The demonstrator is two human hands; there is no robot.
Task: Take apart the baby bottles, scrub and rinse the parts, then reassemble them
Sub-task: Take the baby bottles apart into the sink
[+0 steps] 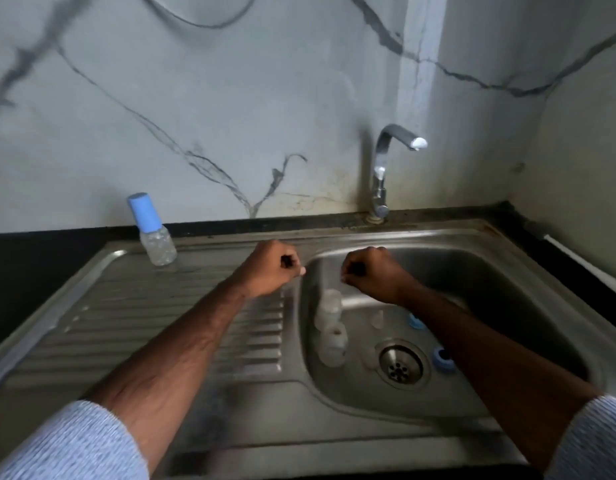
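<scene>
Pale blue sleeves point(67, 445) framed the bottom corners, both forearms reaching forward over the steel sink point(507, 271). Left hand point(270, 268) hovered above the ribbed drainboard point(143, 323), right hand point(372, 273) above the basin; each had its fingers curled together into a fist, holding nothing visible. Two clear bottle bodies point(330, 327) lay in the basin left of the drain point(400, 367), with two blue rings point(442, 359) to its right. One capped bottle point(154, 233) stood upright at the drainboard's back edge. A faucet point(386, 168) rose behind the basin.
</scene>
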